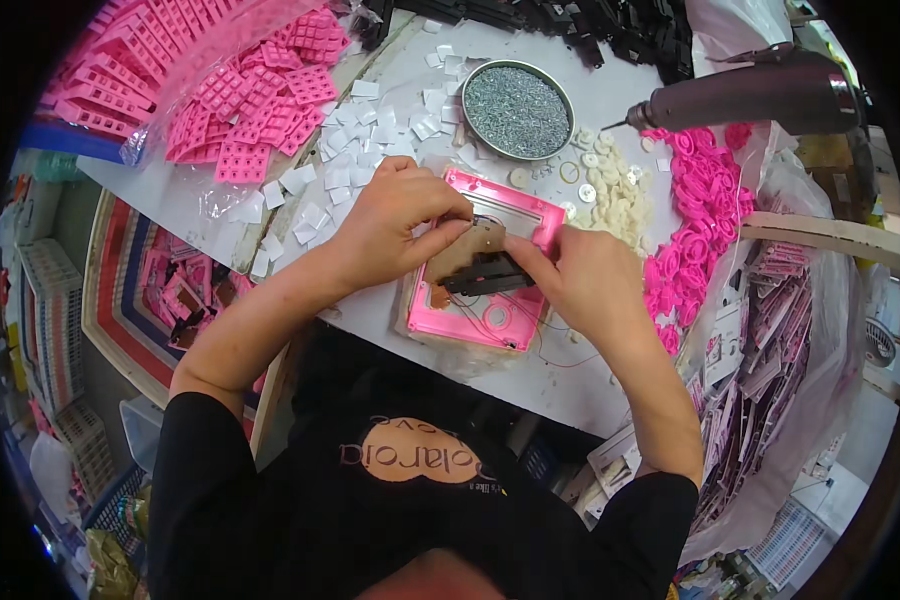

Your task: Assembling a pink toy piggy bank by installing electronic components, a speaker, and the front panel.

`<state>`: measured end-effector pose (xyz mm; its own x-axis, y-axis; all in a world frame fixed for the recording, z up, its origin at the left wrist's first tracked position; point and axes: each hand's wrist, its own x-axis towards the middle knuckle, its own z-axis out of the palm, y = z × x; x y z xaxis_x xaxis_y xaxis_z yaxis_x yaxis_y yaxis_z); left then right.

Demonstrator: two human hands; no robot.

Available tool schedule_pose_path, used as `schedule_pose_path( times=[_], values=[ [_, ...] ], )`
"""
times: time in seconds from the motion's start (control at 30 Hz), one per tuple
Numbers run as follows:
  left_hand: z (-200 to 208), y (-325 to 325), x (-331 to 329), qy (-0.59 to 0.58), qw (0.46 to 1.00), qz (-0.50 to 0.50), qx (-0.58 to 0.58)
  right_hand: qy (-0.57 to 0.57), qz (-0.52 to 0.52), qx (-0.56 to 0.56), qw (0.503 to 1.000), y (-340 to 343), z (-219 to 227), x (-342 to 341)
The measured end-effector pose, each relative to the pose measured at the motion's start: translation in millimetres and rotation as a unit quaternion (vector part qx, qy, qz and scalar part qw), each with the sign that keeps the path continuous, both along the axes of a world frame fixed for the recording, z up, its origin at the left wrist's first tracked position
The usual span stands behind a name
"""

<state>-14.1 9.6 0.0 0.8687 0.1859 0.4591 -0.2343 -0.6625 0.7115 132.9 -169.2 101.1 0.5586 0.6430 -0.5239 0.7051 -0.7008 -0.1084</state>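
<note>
A pink plastic casing point(457, 322) with a round ring and thin wires lies in front of me on the table. Over its open inside sits a tilted brown circuit board point(485, 236). A black plastic part point(492, 274) rests against the board's near side. My left hand point(402, 215) is closed, with thumb and forefinger pinching at the board's upper edge. My right hand point(592, 278) is closed round the casing's right side, its thumb by the board and the black part. The fingertips of both hands are partly hidden.
Beyond the casing stands a round tin of small screws point(518, 110). An electric screwdriver point(750, 95) hangs at the right, above pink parts point(705, 190) and cream-coloured pieces point(615, 190). White squares point(365, 135) and pink keypads point(240, 110) lie left. Bagged printed cards point(765, 370) stand right.
</note>
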Motion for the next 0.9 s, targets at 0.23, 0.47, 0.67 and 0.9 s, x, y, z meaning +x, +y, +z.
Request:
schedule_pose_path(
  times=[0.23,0.47,0.67,0.9],
  values=[
    [5,8,7,0.025,0.997,-0.066,0.005,0.038,0.250,0.382,0.889,-35,-42,6],
    [16,20,22,0.060,0.984,-0.165,0.038,0.025,0.187,0.390,0.901,-28,-43,-2],
    [19,22,33,0.067,0.966,-0.238,0.078,0.082,0.187,0.407,0.890,-29,-50,1],
    [23,19,24,0.078,0.960,-0.232,0.140,0.106,0.210,0.368,0.900,-19,-43,-2]
  ],
)
